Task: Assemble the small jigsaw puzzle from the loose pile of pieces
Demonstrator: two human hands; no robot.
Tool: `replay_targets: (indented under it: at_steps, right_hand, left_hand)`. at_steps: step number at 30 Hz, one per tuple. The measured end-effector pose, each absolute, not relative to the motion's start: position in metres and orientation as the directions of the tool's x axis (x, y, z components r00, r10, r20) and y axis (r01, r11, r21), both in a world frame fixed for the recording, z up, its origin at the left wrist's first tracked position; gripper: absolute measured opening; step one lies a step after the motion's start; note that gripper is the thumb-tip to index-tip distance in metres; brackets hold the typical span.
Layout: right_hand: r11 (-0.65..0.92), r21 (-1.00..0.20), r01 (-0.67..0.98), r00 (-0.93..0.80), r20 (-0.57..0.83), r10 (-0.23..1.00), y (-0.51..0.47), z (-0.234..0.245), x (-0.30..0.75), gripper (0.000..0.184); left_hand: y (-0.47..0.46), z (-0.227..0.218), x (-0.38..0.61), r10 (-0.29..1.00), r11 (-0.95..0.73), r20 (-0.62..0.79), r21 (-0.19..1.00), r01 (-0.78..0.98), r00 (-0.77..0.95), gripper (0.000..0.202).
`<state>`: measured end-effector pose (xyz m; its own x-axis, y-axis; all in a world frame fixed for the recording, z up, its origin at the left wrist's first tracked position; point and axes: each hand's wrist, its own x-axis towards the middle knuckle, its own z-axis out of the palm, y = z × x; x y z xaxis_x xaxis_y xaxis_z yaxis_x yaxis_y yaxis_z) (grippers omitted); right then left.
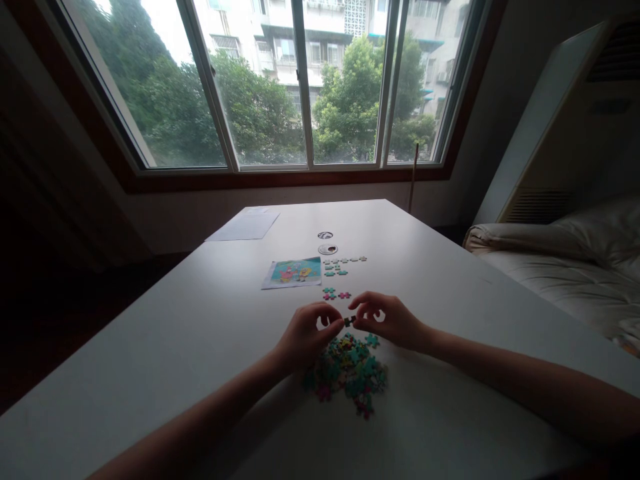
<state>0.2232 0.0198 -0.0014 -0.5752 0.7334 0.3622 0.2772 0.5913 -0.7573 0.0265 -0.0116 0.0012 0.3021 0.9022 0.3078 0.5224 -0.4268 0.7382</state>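
Between my two hands, just above the table, is a small dark jigsaw puzzle piece (349,321). My left hand (311,331) pinches its left side with thumb and forefinger. On its right side the fingertips of my right hand (387,321) are closed in a pinch. Below them lies a loose heap of puzzle pieces (353,367), mostly teal with some pink and yellow, partly behind my left hand. Beyond my hands, a few teal and pink pieces (329,293) lie together, and further back are short rows of pale pieces (345,261).
A colourful cartoon picture sheet (294,273) lies left of the rows. Two round discs (327,249) sit behind them. White paper (244,225) rests at the far left of the white table (175,327). A sofa (560,260) stands at the right, below the window's right side.
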Motion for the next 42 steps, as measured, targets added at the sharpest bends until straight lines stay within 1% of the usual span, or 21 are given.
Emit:
replay_targets:
  at_steps: [3, 6, 10, 13, 16, 20, 24, 29, 32, 38, 42]
  right_hand:
    - [0.643, -0.698, 0.315, -0.534, 0.429, 0.728, 0.022, -0.001, 0.226, 0.020]
    - [0.720, -0.600, 0.349, -0.537, 0.501, 0.679, 0.024, -0.002, 0.228, 0.017]
    - [0.798, -0.450, 0.402, -0.564, 0.565, 0.602, 0.025, -0.005, 0.229, 0.018]
    - [0.851, -0.325, 0.412, -0.611, 0.595, 0.522, 0.026, -0.005, 0.230, 0.018]
    - [0.876, -0.263, 0.404, -0.633, 0.611, 0.475, 0.026, -0.005, 0.231, 0.016]
    - [0.878, -0.251, 0.407, -0.626, 0.623, 0.469, 0.026, -0.005, 0.232, 0.014]
    - [0.857, -0.263, 0.443, -0.588, 0.637, 0.499, 0.030, -0.004, 0.235, 0.016]
    - [0.782, -0.353, 0.514, -0.432, 0.681, 0.591, 0.046, -0.009, 0.247, 0.017]
    - [0.754, -0.400, 0.521, -0.381, 0.682, 0.625, 0.054, -0.014, 0.252, 0.016]
    - [0.748, -0.432, 0.504, -0.401, 0.650, 0.645, 0.055, -0.015, 0.252, 0.014]
    - [0.745, -0.448, 0.494, -0.506, 0.548, 0.666, 0.055, -0.016, 0.243, 0.014]
  left_hand:
    - [-0.006, -0.002, 0.023, 0.933, -0.351, 0.252, 0.803, 0.482, 0.258, 0.018]
    - [-0.003, -0.004, 0.021, 0.947, -0.306, 0.220, 0.839, 0.450, 0.234, 0.020]
    - [-0.003, -0.004, 0.021, 0.946, -0.301, 0.206, 0.850, 0.433, 0.252, 0.021]
    - [-0.003, -0.004, 0.021, 0.943, -0.302, 0.201, 0.853, 0.426, 0.267, 0.022]
    - [-0.002, -0.005, 0.021, 0.940, -0.301, 0.190, 0.854, 0.424, 0.285, 0.023]
    - [-0.003, -0.004, 0.021, 0.933, -0.312, 0.194, 0.857, 0.410, 0.304, 0.025]
    - [0.000, -0.003, 0.017, 0.931, -0.330, 0.214, 0.837, 0.436, 0.295, 0.024]
    - [0.010, -0.013, 0.001, 0.940, -0.326, 0.228, 0.818, 0.474, 0.253, 0.023]
    - [0.016, -0.019, -0.006, 0.946, -0.314, 0.231, 0.827, 0.466, 0.229, 0.023]
    - [0.020, -0.018, -0.010, 0.952, -0.301, 0.225, 0.808, 0.507, 0.207, 0.023]
    - [0.024, -0.013, -0.017, 0.960, -0.281, 0.235, 0.772, 0.570, 0.155, 0.023]
